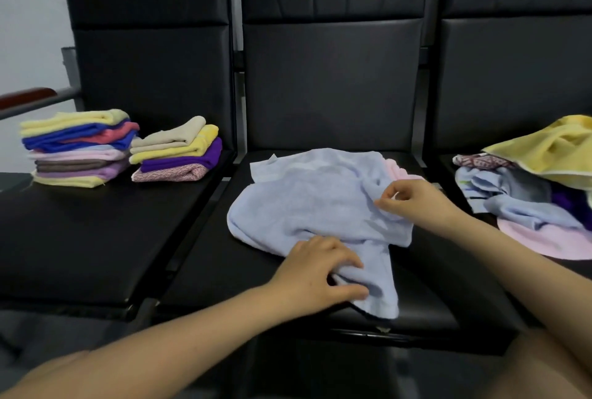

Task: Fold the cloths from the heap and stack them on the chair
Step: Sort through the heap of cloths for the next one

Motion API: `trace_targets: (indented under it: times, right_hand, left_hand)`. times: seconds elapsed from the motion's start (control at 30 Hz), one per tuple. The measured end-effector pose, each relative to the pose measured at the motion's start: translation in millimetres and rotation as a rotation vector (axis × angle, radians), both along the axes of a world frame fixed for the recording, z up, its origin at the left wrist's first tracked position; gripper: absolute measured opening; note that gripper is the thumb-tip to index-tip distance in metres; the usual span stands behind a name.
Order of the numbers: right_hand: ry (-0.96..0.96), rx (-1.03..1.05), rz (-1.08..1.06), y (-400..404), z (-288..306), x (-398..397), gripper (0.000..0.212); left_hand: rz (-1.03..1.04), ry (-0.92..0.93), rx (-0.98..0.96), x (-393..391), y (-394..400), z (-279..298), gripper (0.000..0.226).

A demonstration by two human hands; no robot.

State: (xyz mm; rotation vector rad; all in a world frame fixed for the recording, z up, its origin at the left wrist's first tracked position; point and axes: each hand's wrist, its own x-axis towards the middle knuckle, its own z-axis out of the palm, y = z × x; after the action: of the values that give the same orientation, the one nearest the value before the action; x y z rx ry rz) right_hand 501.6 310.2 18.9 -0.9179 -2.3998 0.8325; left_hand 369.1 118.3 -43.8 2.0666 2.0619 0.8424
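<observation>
Sitting at the left of the frame on the left chair seat (96,222) are two stacks: a tall folded stack (77,148) and, just beside it, a shorter second stack (177,155) that is leaning a little toward the seat's right edge. Adding to that one carelessly is risking a slide, I judge.

Moving to the centre, the light blue cloth (307,203) is lying rumpled on the middle chair seat (432,270), with a pink cloth (395,167) peeking out from under its far right edge. The left hand (315,273), lower centre, is gripping the cloth's near corner, which is hanging close to the seat's front lip; a hard tug is likely to be dragging the whole cloth off. The right hand (413,200) is pinching a fold at the cloth's right side. Lifting there is risking catching the pink one too.

At the right edge, the unfolded heap (525,193) is spilling over the right chair seat, its lowest pink piece overhanging the front and possibly slipping down.
</observation>
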Motion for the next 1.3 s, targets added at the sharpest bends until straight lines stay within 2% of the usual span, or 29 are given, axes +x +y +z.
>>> trace_targets:
  times: [0.1, 0.17, 0.2, 0.27, 0.33, 0.4, 0.47, 0.57, 0.63, 0.7, 0.8, 0.87, 0.93, 1.0, 1.03, 1.1, 1.17, 1.2, 1.23, 1.3]
  right_hand:
    - [-0.113, -0.221, 0.234, -13, -1, 7, 0.009]
    - [-0.197, -0.345, 0.379, -16, -8, 14, 0.01]
    - [-0.206, -0.343, 0.416, -15, -13, 16, 0.015]
    - [-0.203, -0.21, 0.405, -12, -22, 20, 0.029]
    - [-0.266, -0.008, 0.389, -9, -30, 20, 0.036]
    - [-0.288, 0.107, 0.39, -6, -36, 18, 0.028]
    - [-0.23, 0.15, 0.37, -4, -39, 15, 0.016]
    - [-0.172, 0.164, 0.355, -5, -37, 7, 0.014]
    - [-0.043, 0.005, 0.322, -11, -28, 1, 0.019]
    - [0.099, -0.187, 0.251, -16, -12, -3, 0.025]
    - [0.185, -0.301, 0.078, -12, 0, -11, 0.034]
    - [0.102, -0.209, -0.035, -5, -3, -11, 0.025]
    - [-0.042, 0.131, -0.124, 0, -8, -8, 0.008]
    - [0.046, 0.398, -0.062, -8, -6, -7, 0.005]
    - [0.118, 0.415, 0.008, -15, -3, -8, 0.011]
    - [0.087, 0.217, 0.177, -35, -2, -14, 0.024]
    - [-0.224, 0.052, 0.279, -57, -11, -21, 0.031]
    - [-0.358, 0.107, 0.304, -64, -18, -24, 0.033]
    - [-0.406, 0.219, 0.309, -67, -25, -27, 0.031]
    - [-0.31, 0.3, 0.291, -64, -33, -32, 0.028]
  left_hand:
    - [0.024, -0.045, 0.016, -2, 0, -7, 0.032]
    - [0.037, -0.259, 0.01, -5, 0, 1, 0.021]
    - [0.05, -0.402, 0.005, -8, 0, 8, 0.01]
    - [0.136, -0.69, 0.018, -19, -4, 27, 0.011]
    - [0.293, -0.825, 0.05, -41, -7, 36, 0.017]
    - [0.428, -0.911, 0.074, -59, -10, 40, 0.025]
    - [0.568, -1.026, 0.106, -69, -10, 36, 0.034]
    - [0.718, -1.18, 0.181, -79, -9, 35, 0.023]
    - [0.737, -1.098, 0.185, -79, -8, 37, 0.019]
    - [0.687, -0.936, 0.163, -71, -10, 38, 0.027]
    - [0.547, -0.725, 0.044, -58, -13, 34, 0.025]
    - [0.508, -0.579, -0.035, -54, -11, 28, 0.021]
    - [0.509, -0.477, -0.061, -53, -9, 25, 0.019]
    - [0.511, -0.484, -0.055, -54, -9, 24, 0.019]
    - [0.515, -0.507, -0.056, -55, -9, 23, 0.02]
    - [0.534, -0.529, -0.076, -54, -8, 25, 0.027]
    - [0.562, -0.505, -0.14, -50, -6, 25, 0.037]
    - [0.577, -0.466, -0.184, -48, -6, 25, 0.04]
    - [0.58, -0.417, -0.223, -46, -6, 25, 0.038]
    - [0.554, -0.334, -0.266, -45, -6, 27, 0.027]
